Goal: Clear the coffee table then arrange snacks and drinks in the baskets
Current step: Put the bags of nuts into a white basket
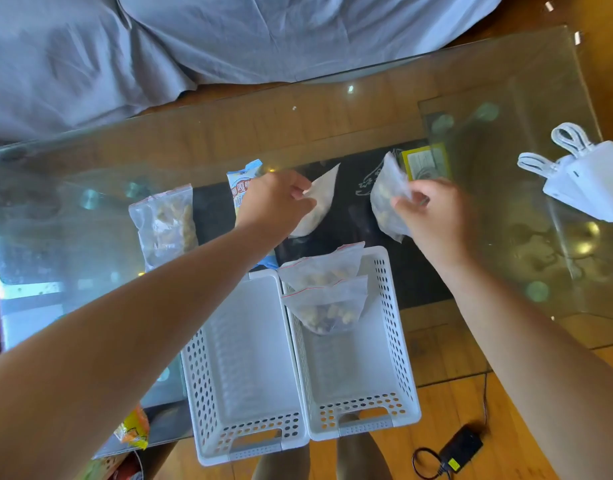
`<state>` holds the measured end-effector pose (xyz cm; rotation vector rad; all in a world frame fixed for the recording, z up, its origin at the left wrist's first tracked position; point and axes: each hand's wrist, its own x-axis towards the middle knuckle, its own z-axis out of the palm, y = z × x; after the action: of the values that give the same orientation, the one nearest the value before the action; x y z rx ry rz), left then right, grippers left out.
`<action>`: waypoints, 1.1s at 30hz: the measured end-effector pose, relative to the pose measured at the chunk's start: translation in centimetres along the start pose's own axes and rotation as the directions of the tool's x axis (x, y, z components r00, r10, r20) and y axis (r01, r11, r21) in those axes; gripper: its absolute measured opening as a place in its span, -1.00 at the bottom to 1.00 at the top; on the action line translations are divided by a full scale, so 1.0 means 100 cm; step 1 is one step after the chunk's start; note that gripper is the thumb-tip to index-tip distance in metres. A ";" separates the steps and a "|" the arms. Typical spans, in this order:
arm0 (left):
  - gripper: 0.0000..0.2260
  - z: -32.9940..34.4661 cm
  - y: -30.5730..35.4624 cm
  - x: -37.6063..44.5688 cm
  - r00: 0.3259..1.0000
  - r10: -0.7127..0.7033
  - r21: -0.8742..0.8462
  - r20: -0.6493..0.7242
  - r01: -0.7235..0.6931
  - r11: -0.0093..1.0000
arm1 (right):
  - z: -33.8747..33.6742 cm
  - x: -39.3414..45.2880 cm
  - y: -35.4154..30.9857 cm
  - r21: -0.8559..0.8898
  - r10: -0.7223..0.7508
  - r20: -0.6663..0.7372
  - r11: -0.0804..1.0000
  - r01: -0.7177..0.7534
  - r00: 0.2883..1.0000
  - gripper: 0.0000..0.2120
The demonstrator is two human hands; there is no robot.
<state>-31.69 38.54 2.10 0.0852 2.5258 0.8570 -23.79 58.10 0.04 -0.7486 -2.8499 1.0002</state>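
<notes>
Two white perforated baskets stand side by side at the near edge of the glass coffee table. The left basket holds nothing. The right basket holds two clear zip bags of nuts at its far end. My left hand pinches the corner of a pale zip bag lying on the table. My right hand grips another clear snack bag, lifted above the table. A zip bag of nuts and a blue-and-white snack packet lie left of my left hand.
White clips lie at the table's right side. A yellow card shows beneath the glass. A yellow-orange packet sits at the near left edge. A black power adapter with cable lies on the wooden floor. A grey-covered sofa stands beyond the table.
</notes>
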 end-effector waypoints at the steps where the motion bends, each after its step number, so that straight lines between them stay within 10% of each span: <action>1: -0.65 0.000 -0.003 0.001 0.997 -0.048 0.046 0.058 0.045 0.998 | 0.001 0.000 0.002 -0.055 0.026 0.062 0.998 -0.022 0.998 -0.90; 9: -0.76 -0.003 -0.001 0.004 1.000 0.002 0.224 0.008 -0.004 0.975 | -0.012 0.005 0.017 -0.085 0.019 -0.032 0.996 -0.021 0.999 -0.75; 14: -0.69 0.001 -0.011 0.005 0.994 -0.104 0.187 0.046 0.094 0.978 | -0.010 0.004 0.022 -0.113 0.078 0.172 0.992 -0.059 0.982 -0.88; 18: -0.78 0.011 -0.009 0.001 0.989 -0.093 0.182 0.119 0.071 0.981 | -0.003 0.004 0.027 0.010 0.046 0.271 0.999 -0.051 0.962 -0.59; 23: -0.73 0.007 -0.013 0.002 0.988 -0.153 0.144 0.009 0.151 0.978 | -0.003 0.005 0.044 0.071 0.186 -0.003 0.980 -0.185 0.983 -0.64; 33: -0.74 -0.034 0.026 -0.041 0.983 0.177 0.169 -0.038 -0.169 0.971 | -0.048 -0.051 0.027 0.028 -0.090 -0.068 0.995 0.092 0.994 -0.84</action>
<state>-29.80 37.88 7.73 0.3457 2.6654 0.7205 -17.31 60.41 2.87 -0.6308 -2.7775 0.9858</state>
